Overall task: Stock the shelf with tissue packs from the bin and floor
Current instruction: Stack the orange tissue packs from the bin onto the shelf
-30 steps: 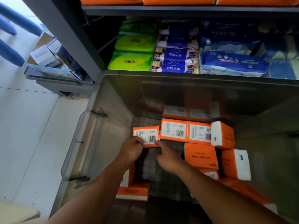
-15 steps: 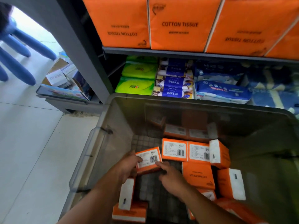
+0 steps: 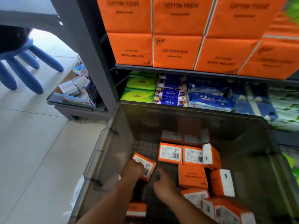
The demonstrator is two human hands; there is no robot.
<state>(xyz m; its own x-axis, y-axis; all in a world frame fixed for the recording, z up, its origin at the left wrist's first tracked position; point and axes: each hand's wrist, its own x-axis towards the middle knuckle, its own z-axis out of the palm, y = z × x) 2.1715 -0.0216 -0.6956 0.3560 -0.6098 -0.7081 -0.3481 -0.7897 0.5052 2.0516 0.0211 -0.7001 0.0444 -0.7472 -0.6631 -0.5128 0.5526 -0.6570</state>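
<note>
The shelf [image 3: 178, 67] is already carrying rows of stocked packs [image 3: 176, 50], but many loose packs [image 3: 192, 175] are lying in the bin [image 3: 103, 159]. The left hand [image 3: 132, 171] is gripping one pack [image 3: 145, 165] inside the bin, at its left. The right hand [image 3: 163, 185] is hovering beside it, too blurred to tell its grip.

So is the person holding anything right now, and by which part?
Yes: the left hand grips a small orange rectangular tissue pack by its near left edge. The right hand beside it seems to hold nothing.
</note>
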